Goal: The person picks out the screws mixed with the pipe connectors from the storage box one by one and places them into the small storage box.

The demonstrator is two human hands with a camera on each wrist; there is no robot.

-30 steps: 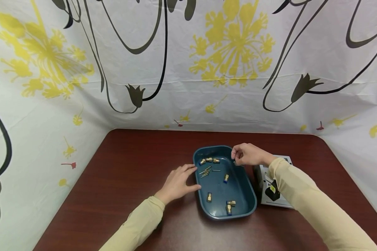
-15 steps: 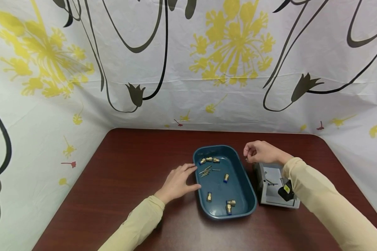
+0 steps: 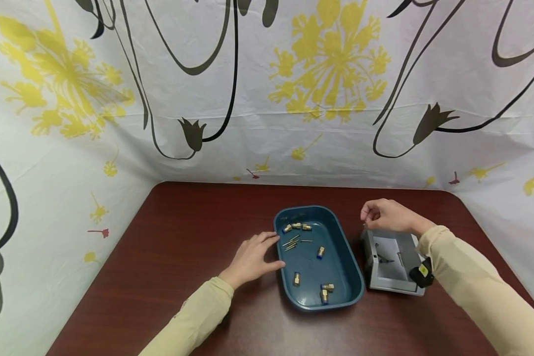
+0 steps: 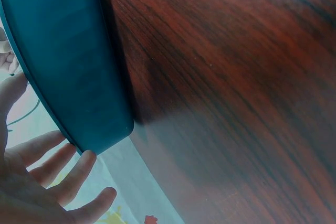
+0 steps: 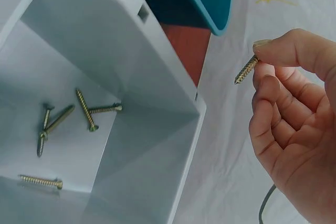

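My right hand [image 3: 393, 216] pinches a brass-coloured screw [image 5: 245, 71] between thumb and forefinger, its pointed tip sticking out. It hovers by the far end of a grey box [image 3: 396, 287], and several screws [image 5: 86, 109] lie loose on that box's floor. My left hand [image 3: 251, 261] has its fingers spread, with fingertips at the left rim of a blue tray [image 3: 358, 284]. Inside the tray lie several thin screws [image 3: 291, 244] near its left side, plus several brass fittings [image 3: 321, 252], some with blue ends. The left wrist view shows the fingers [image 4: 79, 174] along the tray's edge.
The tray and the box stand side by side on a dark red wooden table [image 3: 196, 222], a narrow gap between them. Behind and at the sides hangs a white cloth [image 3: 249, 99] with flower prints. A black wrist camera [image 3: 422, 273] is on the right wrist.
My right hand has moved right, from over the tray's far right rim to the far end of the grey box, carrying the screw. My left hand has stayed at the tray.
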